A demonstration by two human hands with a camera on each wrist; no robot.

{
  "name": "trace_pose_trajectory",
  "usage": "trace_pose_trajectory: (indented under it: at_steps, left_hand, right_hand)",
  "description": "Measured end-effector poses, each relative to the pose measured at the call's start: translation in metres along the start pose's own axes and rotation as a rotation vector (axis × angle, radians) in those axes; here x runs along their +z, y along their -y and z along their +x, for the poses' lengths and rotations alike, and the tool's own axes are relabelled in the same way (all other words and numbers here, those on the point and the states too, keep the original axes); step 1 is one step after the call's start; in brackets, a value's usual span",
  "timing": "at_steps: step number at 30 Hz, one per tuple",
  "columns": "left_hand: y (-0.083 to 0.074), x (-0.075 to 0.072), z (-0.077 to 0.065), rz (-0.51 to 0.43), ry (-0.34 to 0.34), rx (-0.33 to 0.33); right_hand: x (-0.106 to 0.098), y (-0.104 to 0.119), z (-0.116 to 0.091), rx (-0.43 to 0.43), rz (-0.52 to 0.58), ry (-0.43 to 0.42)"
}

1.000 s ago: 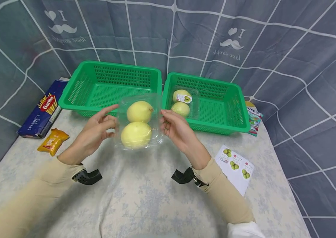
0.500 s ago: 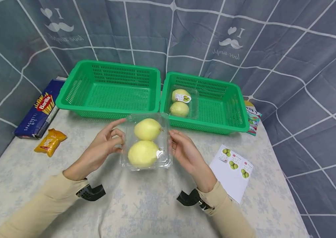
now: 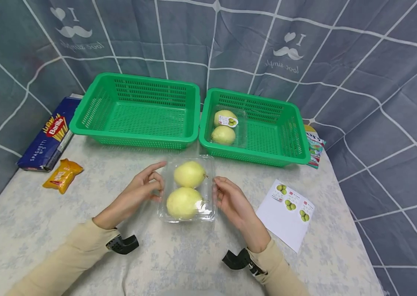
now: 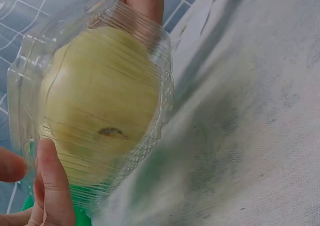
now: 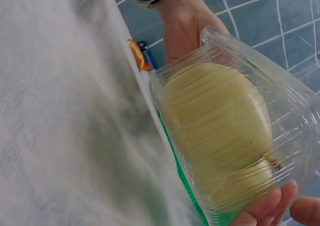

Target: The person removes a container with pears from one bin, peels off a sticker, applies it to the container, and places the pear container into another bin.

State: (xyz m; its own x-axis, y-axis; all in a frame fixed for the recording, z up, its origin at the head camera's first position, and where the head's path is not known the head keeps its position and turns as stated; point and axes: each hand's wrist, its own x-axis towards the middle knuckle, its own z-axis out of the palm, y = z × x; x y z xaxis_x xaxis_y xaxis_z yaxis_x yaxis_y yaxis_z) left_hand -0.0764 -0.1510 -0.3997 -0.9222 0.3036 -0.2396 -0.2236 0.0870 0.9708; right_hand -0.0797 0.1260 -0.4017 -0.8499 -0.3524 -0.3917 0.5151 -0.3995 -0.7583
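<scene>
A clear plastic clamshell box [image 3: 209, 197] with two pale yellow pears [image 3: 184, 203] in it is in the middle of the head view, close over the cloth. My left hand [image 3: 139, 195] pinches its left edge, index finger stretched along the side. At the opposite edge, my right hand [image 3: 237, 205] grips the box between thumb and fingers. Both wrist views show a gap under the ribbed side wall [image 4: 120, 146]. A brown-stemmed pear [image 5: 220, 116] shows through the plastic in the right wrist view.
Two green baskets stand behind: the left basket [image 3: 141, 137] and the right basket [image 3: 256, 154], which contains a labelled pear pack [image 3: 224, 127]. A spaghetti box [image 3: 47, 142] and an orange packet [image 3: 63, 176] lie left. To the right are a sticker sheet [image 3: 286, 230] and a snack bag [image 3: 314, 148].
Both hands have brought the clamshell box down and toward the person, slightly right, away from the baskets. It now overlaps neither basket in the head view. Both hands keep hold of it.
</scene>
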Motion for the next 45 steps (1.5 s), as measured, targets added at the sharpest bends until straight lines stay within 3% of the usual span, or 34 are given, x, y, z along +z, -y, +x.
trace_pose_trajectory:
  at_steps: [9, 28, 40, 45]
  left_hand:
    - [0.009, 0.003, 0.006, 0.014, -0.012, -0.057]
    - [0.019, 0.007, 0.008, 0.013, -0.036, -0.065]
    - [0.017, 0.008, 0.012, 0.003, -0.037, -0.06]
    - [0.018, 0.008, 0.011, 0.004, -0.043, -0.061]
  right_hand:
    - [-0.01, -0.01, 0.004, -0.014, -0.055, -0.068]
    - [-0.019, -0.015, 0.0, 0.01, -0.2, -0.128]
    - [-0.027, -0.011, -0.01, 0.019, -0.282, -0.067]
    - [-0.03, -0.009, -0.013, -0.004, -0.342, -0.093]
